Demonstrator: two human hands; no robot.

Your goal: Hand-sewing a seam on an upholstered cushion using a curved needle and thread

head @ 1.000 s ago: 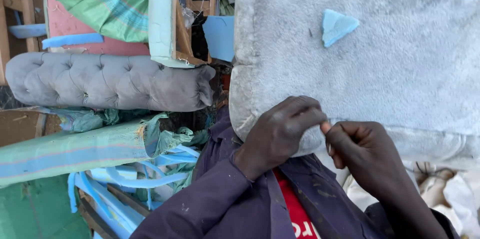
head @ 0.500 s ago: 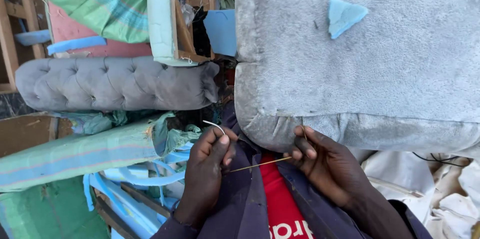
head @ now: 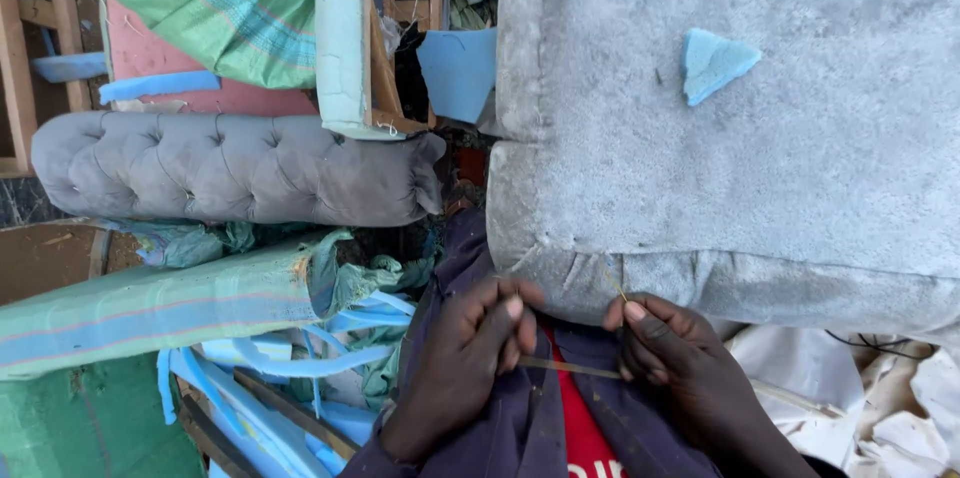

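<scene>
Thread [head: 565, 368] stretches between both hands' pinching fingers [head: 510, 313], just below the grey cushion [head: 760, 178].

The upholstered cushion [head: 760, 138] is filling the upper right, a foam scrap [head: 715, 63] lying on it near its top. Both hands are sitting at its lower edge, the left hand [head: 465, 358] below its lower left corner, the right hand [head: 670, 363] just right of it. A tufted roll [head: 230, 168] is lying to the cushion's left, with a wrapped roll [head: 170, 303] below that.
</scene>
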